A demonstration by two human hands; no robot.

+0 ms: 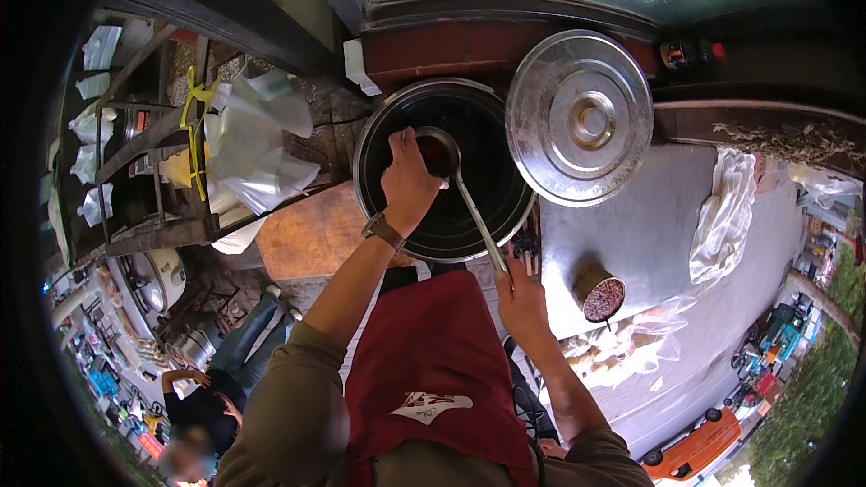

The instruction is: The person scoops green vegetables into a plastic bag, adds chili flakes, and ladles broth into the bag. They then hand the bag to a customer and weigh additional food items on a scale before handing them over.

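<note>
A large round metal pot with a dark inside stands before me. My right hand grips the handle of a metal ladle, whose bowl is over the pot beside my left hand. My left hand, with a watch on the wrist, is closed at the ladle's bowl; a small pale piece shows under its fingers, but what it holds is mostly hidden. Dark liquid shows in or behind the bowl. A round metal lid lies tilted against the pot's right rim.
Right of the pot is a metal counter with a tin of reddish grains, a white cloth and bagged food. Plastic bags hang at left above a wooden board. A red-capped bottle lies at the back. Another person is lower left.
</note>
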